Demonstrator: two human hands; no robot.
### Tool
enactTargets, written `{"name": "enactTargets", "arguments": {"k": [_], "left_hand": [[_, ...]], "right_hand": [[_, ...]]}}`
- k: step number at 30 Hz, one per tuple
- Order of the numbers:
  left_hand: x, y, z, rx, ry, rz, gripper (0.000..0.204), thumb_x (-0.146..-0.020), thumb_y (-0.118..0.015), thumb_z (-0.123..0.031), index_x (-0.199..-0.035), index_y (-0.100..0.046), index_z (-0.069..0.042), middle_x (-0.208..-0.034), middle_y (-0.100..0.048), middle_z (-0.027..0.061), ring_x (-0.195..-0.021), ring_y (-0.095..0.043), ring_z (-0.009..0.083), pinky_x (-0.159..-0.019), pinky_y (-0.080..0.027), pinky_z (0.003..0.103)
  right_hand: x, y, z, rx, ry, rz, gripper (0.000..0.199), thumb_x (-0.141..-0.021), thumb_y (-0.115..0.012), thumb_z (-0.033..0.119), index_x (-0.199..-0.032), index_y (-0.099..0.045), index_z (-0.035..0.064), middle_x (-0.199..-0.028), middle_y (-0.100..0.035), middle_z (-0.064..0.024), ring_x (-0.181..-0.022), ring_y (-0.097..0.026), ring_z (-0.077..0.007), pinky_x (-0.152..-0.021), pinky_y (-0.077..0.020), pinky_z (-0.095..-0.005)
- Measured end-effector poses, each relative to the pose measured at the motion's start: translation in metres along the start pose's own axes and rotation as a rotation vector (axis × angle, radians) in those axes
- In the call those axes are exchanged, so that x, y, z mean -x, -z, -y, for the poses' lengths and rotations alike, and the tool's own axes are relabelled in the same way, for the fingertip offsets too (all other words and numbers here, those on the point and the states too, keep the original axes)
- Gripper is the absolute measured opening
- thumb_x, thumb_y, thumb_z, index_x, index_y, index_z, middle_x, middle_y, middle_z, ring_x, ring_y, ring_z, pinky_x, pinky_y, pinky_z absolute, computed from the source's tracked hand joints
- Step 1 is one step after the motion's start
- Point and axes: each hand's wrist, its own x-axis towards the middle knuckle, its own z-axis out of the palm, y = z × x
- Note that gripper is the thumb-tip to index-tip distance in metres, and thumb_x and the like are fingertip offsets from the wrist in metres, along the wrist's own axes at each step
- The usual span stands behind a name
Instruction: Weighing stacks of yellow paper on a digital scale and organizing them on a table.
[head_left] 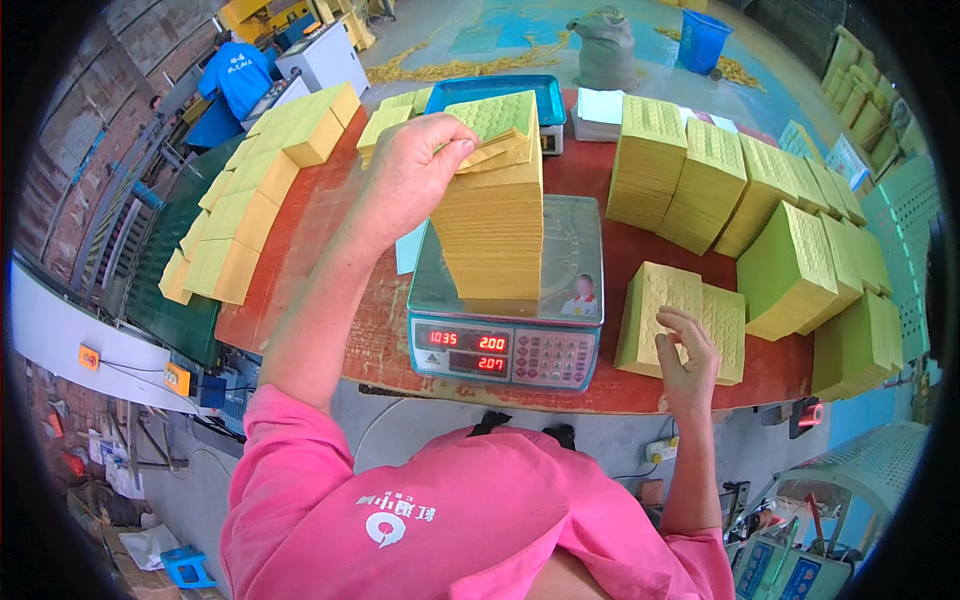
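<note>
L hand (415, 165): fingers pinched on top sheets of yellow stack (495, 215) on scale (508, 310) | R hand (685, 355): fingers loosely curled, touching low stack (660, 310) on counter (350, 320)

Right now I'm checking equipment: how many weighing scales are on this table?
2. One scale sits at the near edge, holding the yellow paper stack under the left hand. A second scale, blue-trayed, stands behind it. Others may be hidden.

Centre frame, low on the scale (505, 340), a grey front panel carries a dark screen (466, 351) with red glowing digits beside a keypad (553, 357). A small picture sticker (581, 295) sits on the platform's lower right corner.
</note>
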Motion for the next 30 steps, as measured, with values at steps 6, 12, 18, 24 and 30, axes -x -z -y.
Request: {"name": "enactTargets", "arguments": {"k": [6,12,18,24,30], "left_hand": [[0.011,0.002,-0.012,-0.021,-0.107,-0.205,0.011,-0.092,-0.062,-0.007,-0.096,-0.066,0.002,-0.094,-0.070,0.0106,-0.090,-0.067,0.0221,-0.081,-0.051,0.032],[0.070,-0.042,-0.081,-0.202,-0.622,-0.270,0.006,-0.085,-0.063,-0.004,-0.089,-0.065,0.000,-0.095,-0.066,0.0114,-0.097,-0.066,0.0300,-0.098,-0.046,0.051],[0.125,-0.137,-0.107,-0.121,-0.817,0.066,0.021,-0.082,-0.069,-0.011,-0.098,-0.065,0.002,-0.110,-0.065,0.0154,-0.115,-0.061,0.0300,-0.104,-0.042,0.053],[0.108,-0.195,-0.119,0.082,-0.626,0.233,0.063,-0.080,-0.075,-0.031,-0.130,-0.054,0.001,-0.138,-0.050,0.0195,-0.129,-0.049,0.0352,-0.109,-0.037,0.052],[0.097,-0.277,-0.114,-0.038,-0.609,0.403,0.081,-0.072,-0.082,-0.034,-0.141,-0.048,-0.009,-0.149,-0.039,0.0180,-0.141,-0.035,0.0354,-0.113,-0.030,0.055]], "right_hand": [[-0.004,-0.007,0.024,-0.106,0.040,0.050,0.025,-0.086,-0.061,-0.005,-0.110,-0.067,0.0006,-0.116,-0.068,-0.0115,-0.104,-0.064,-0.0231,-0.086,-0.0514,-0.0327],[-0.013,-0.015,0.051,-1.322,-0.401,0.358,0.050,-0.104,-0.044,0.031,-0.143,-0.041,-0.0010,-0.123,-0.062,-0.0143,-0.109,-0.062,-0.0206,-0.087,-0.0538,-0.0389],[0.003,0.009,0.030,-0.825,-0.402,0.107,0.047,-0.096,-0.055,0.010,-0.140,-0.044,-0.0009,-0.117,-0.061,-0.0068,-0.104,-0.059,-0.0139,-0.090,-0.0489,-0.0290],[0.014,0.097,-0.064,-0.563,-0.397,-0.326,0.049,-0.087,-0.048,-0.007,-0.135,-0.051,-0.0006,-0.118,-0.062,-0.0065,-0.107,-0.058,-0.0131,-0.094,-0.0449,-0.0284],[0.016,0.128,-0.125,-0.457,-0.543,-0.249,0.052,-0.085,-0.049,-0.006,-0.137,-0.049,-0.0030,-0.128,-0.059,-0.0076,-0.117,-0.056,-0.0164,-0.100,-0.0419,-0.0292]]}}
